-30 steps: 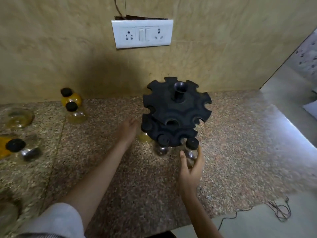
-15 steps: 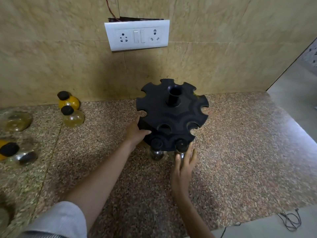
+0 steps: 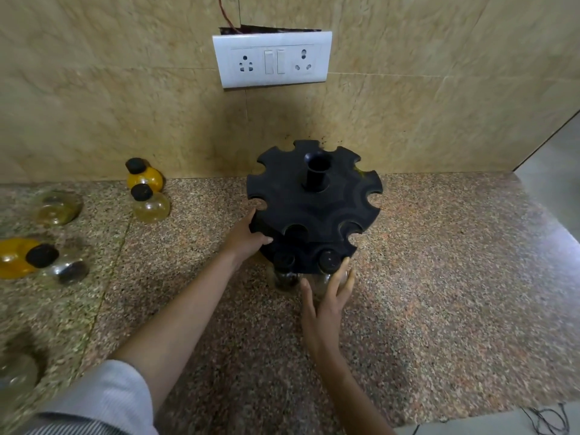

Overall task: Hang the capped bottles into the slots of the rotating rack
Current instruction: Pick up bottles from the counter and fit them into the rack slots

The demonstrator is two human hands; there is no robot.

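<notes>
A black two-tier rotating rack (image 3: 314, 202) with notched slots stands near the wall. My left hand (image 3: 244, 240) grips the left edge of its lower tier. Two clear bottles hang in the lower tier's front slots: one with a black cap (image 3: 284, 262) on the left, one with a black cap (image 3: 328, 260) on the right. My right hand (image 3: 326, 296) cups the right bottle's glass body, fingers spread around it. Two black-capped round bottles, an orange one (image 3: 146, 177) and a pale one (image 3: 150, 205), stand on the counter to the left.
More bottles lie at the far left: an orange one with a black cap (image 3: 18, 257), a clear one (image 3: 67, 271), a pale one (image 3: 58, 207). A white socket plate (image 3: 271, 59) is on the tiled wall. The granite counter's edge (image 3: 470, 419) runs at the bottom right, with wires below.
The bottle in my right hand has gone up into the lower tier's front slot beside the other one. My left hand has moved from behind the rack onto its left edge. The view shifted down.
</notes>
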